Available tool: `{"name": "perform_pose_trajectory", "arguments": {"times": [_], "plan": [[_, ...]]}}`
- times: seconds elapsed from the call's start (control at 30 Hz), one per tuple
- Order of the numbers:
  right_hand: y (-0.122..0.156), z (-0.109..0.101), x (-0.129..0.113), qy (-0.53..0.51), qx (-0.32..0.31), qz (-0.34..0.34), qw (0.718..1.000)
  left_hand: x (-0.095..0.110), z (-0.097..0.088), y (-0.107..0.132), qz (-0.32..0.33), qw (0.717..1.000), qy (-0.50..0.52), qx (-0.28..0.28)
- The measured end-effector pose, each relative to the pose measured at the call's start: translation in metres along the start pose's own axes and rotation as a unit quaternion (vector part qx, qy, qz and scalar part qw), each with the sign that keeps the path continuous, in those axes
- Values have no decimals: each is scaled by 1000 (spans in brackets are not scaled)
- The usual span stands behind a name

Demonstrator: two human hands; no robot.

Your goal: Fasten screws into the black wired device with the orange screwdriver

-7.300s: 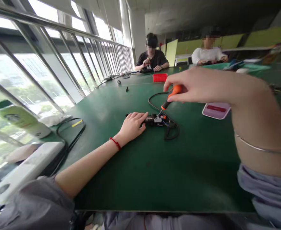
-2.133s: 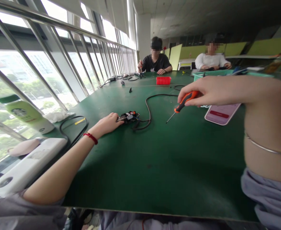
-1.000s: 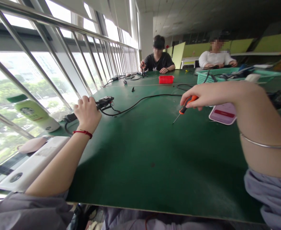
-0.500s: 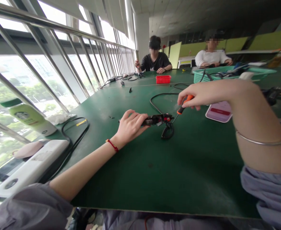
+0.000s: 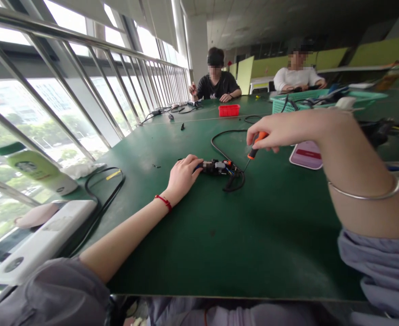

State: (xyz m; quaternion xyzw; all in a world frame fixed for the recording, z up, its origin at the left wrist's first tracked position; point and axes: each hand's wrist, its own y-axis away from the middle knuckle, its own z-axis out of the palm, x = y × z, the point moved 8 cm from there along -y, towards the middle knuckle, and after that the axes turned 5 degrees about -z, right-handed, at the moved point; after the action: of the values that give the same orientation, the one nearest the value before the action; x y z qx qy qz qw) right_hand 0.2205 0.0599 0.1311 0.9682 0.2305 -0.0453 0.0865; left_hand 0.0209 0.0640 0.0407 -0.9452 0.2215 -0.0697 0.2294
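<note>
Clock bearings taken from the black device (image 5: pixel 214 167); device lies mid-way on the green worktop (image 5: pixel 213 253), coloured wires exposed at its 3 o'clock end; left hand (image 5: pixel 185 176) is closed over its 9 o'clock end, holding it; right hand (image 5: pixel 281 129) at 2 o'clock grips an orange-and-black screwdriver (image 5: pixel 252 153) by the handle, shaft pointing to 7 o'clock, tip near the wired end; cannot tell if tip touches the black cable (image 5: pixel 216 136); cable loops at 4 o'clock, also bends through 12 o'clock; phone (image 5: pixel 306 155) at 3 o'clock; small dark bits (image 5: pixel 156 166) at 9 o'clock, green bottle (image 5: pixel 36 167) further out that way; white box (image 5: pixel 46 237) at 8 o'clock; red basket (image 5: pixel 229 111) at 12 o'clock; teal basket (image 5: pixel 281 105) at 2 o'clock, partly behind right hand.
</note>
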Motion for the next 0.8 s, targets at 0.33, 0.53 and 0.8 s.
{"name": "perform_pose_trajectory", "arguments": {"times": [0.33, 0.53, 0.8], "plan": [[-3, 4, -2, -15, -9, -1, 1000, -162, -27, 17, -195, 977, -72, -47], [-2, 4, 0, -21, -8, 5, 1000, -164, -16, 23, -148, 971, -132, -132], [-3, 5, 3, -16, -16, 12, 1000, -136, -13, 18, -115, 948, -237, -180]]}}
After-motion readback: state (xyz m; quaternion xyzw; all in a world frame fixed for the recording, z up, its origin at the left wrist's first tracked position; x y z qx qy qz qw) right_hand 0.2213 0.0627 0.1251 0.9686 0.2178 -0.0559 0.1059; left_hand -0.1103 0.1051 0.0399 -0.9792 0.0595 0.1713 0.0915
